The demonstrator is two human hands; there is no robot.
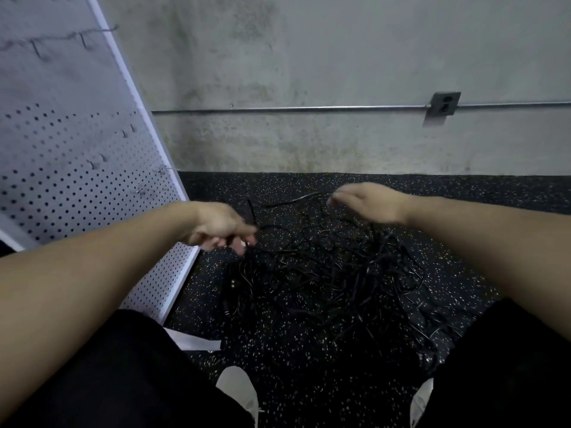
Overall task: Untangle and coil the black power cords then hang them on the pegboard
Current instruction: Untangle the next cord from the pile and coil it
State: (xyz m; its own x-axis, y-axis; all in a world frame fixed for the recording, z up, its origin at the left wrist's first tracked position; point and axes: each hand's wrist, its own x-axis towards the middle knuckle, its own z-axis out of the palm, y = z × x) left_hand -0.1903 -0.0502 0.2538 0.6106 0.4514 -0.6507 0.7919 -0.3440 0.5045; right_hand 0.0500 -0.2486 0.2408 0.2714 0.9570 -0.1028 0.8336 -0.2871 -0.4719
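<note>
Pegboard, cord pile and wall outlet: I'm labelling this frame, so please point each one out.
pegboard (77, 168), head view, on its perforated white face.
cord pile (324, 273), head view, on the tangled middle of the black cords.
wall outlet (445, 104), head view, on its grey cover plate.

Dim, even light with soft shadows. Both hands above the cords (324, 273) are motion-blurred. Left of them, the pegboard (77, 156) bows with wide-angle distortion.

Looks like a garage or workshop. Bare stained concrete wall (309, 57) with surface conduit (278, 109) and outlet (443, 103), speckled rubber floor (309, 350), white pegboard (77, 156) leaning alongside.
</note>
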